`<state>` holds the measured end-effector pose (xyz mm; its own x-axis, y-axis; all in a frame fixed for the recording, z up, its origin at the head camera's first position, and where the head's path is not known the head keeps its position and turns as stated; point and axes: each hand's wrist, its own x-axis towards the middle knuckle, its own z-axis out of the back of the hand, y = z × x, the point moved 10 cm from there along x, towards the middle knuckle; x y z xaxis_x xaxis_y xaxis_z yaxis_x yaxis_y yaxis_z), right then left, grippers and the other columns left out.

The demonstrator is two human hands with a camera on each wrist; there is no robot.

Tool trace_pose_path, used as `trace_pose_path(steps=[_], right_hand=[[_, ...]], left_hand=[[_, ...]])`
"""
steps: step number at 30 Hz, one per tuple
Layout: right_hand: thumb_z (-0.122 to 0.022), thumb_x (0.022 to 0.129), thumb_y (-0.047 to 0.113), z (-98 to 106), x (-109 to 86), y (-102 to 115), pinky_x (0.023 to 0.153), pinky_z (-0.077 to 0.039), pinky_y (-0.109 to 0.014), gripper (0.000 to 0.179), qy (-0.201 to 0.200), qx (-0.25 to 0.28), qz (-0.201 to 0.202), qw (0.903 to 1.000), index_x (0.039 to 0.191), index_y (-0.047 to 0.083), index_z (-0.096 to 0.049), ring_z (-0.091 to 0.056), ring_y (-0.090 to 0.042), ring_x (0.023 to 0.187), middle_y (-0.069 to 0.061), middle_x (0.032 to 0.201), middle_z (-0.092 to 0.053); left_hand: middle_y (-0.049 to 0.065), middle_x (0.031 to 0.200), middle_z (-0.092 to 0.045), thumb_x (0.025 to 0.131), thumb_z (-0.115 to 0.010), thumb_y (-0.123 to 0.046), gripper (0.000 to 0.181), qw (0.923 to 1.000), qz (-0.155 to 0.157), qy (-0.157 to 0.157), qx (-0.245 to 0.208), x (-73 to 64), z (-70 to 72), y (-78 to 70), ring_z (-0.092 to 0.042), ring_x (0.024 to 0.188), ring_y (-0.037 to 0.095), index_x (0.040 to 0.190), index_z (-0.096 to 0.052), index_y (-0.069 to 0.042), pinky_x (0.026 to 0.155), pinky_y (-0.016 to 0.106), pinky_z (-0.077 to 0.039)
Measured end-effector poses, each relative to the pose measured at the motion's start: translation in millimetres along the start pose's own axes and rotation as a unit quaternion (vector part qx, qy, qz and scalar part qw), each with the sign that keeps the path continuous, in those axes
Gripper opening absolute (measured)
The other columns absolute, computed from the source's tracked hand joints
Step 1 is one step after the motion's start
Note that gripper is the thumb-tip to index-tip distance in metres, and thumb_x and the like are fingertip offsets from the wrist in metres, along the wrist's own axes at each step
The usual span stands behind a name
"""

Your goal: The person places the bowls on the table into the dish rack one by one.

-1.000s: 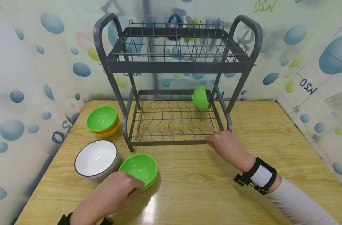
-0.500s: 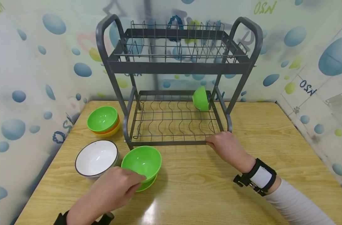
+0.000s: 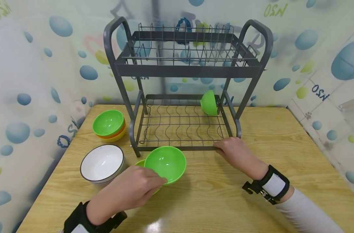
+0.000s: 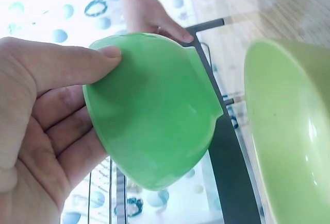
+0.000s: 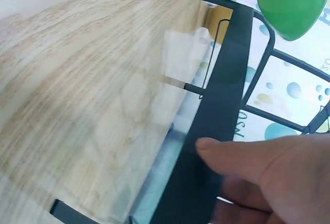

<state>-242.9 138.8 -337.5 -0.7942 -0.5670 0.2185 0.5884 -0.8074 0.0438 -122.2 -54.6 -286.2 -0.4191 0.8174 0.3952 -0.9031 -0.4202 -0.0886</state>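
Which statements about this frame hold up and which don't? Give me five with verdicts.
1. The left hand pinches a green bowl by its rim. True.
2. The right hand holds the white bowl. False: it grips the lower front rail of the rack.
3. A second green bowl sits tipped sideways low in the rack. True.
4. The white bowl lies upside down. False: its opening faces up.
5. A third green bowl tops a stack. True.

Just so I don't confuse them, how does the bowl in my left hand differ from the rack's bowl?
Your left hand pinches the held bowl; the racked bowl rests on the lower tier. The held bowl's mouth faces roughly up, the racked bowl's sideways. Both are green.
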Motion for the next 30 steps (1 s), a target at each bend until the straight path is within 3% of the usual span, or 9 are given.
trace_pose_path(steps=[4, 7, 10, 15, 20, 25, 30], right_hand=[[-0.076, 0.079, 0.014, 5, -3.3, 3, 0.068, -0.057, -0.037, 0.024, 0.006, 0.002, 0.004, 1.0000, 0.103, 0.010, -0.071, -0.068, -0.020, 0.084, -0.004, 0.092, -0.073], [-0.078, 0.078, 0.016, 19, -6.7, 15, 0.076, -0.057, -0.039, 0.038, -0.030, 0.011, 0.035, 0.9989, 0.115, 0.010, -0.069, -0.067, -0.022, 0.096, -0.005, 0.107, -0.072], [-0.079, 0.076, 0.019, 36, -12.0, 36, 0.081, -0.057, -0.037, 0.046, -0.077, 0.025, 0.102, 0.9915, 0.120, 0.012, -0.066, -0.065, -0.021, 0.104, -0.004, 0.115, -0.069], [-0.081, 0.074, 0.017, 52, -23.3, 72, 0.092, -0.053, -0.032, 0.055, -0.126, 0.064, 0.220, 0.9653, 0.125, 0.009, -0.062, -0.059, -0.019, 0.115, -0.005, 0.124, -0.064], [-0.078, 0.077, 0.015, 50, -30.9, 94, 0.099, -0.049, -0.029, 0.051, -0.130, 0.092, 0.283, 0.9456, 0.125, 0.008, -0.062, -0.057, -0.019, 0.120, -0.005, 0.126, -0.063], [-0.075, 0.080, 0.013, 48, -35.9, 106, 0.100, -0.049, -0.031, 0.034, -0.141, 0.085, 0.329, 0.9298, 0.114, 0.008, -0.069, -0.062, -0.019, 0.114, -0.002, 0.115, -0.069], [-0.073, 0.081, 0.009, 49, -37.2, 111, 0.096, -0.051, -0.028, 0.019, -0.155, 0.066, 0.345, 0.9233, 0.100, 0.010, -0.073, -0.066, -0.015, 0.104, 0.000, 0.104, -0.073]], left_hand=[[-0.011, 0.077, -0.070, 0.080, -0.069, -0.007, 0.014, 0.9998, -0.020, 0.006, 0.007, 7.6, -5.4, -3.1, -0.062, 0.071, -0.002, 0.090, -0.073, -0.017, 0.064, 0.015, -0.052], [-0.012, 0.075, -0.068, 0.079, -0.069, -0.007, 0.015, 0.9993, -0.033, 0.009, 0.014, 12.5, -7.6, -5.1, -0.060, 0.068, -0.003, 0.087, -0.072, -0.018, 0.061, 0.016, -0.050], [-0.012, 0.071, -0.065, 0.078, -0.069, -0.007, 0.014, 0.9988, -0.042, 0.012, 0.019, 16.8, -9.5, -6.3, -0.057, 0.065, -0.002, 0.085, -0.070, -0.019, 0.058, 0.016, -0.048], [-0.012, 0.071, -0.065, 0.079, -0.068, -0.007, 0.014, 0.9986, -0.043, 0.028, 0.015, 23.2, -12.0, -5.0, -0.056, 0.064, -0.002, 0.086, -0.070, -0.019, 0.058, 0.015, -0.049], [-0.012, 0.069, -0.063, 0.080, -0.068, -0.008, 0.014, 0.9980, -0.040, 0.047, 0.014, 28.1, -14.8, -4.4, -0.053, 0.062, -0.002, 0.087, -0.069, -0.020, 0.056, 0.015, -0.047], [-0.012, 0.071, -0.064, 0.079, -0.068, -0.007, 0.015, 0.9978, -0.044, 0.048, 0.012, 29.3, -14.1, -5.2, -0.055, 0.064, -0.002, 0.088, -0.069, -0.020, 0.057, 0.016, -0.048], [-0.012, 0.074, -0.066, 0.079, -0.067, -0.005, 0.018, 0.9978, -0.051, 0.042, 0.006, 29.1, -12.7, -5.9, -0.058, 0.068, -0.001, 0.090, -0.070, -0.019, 0.060, 0.016, -0.050]])
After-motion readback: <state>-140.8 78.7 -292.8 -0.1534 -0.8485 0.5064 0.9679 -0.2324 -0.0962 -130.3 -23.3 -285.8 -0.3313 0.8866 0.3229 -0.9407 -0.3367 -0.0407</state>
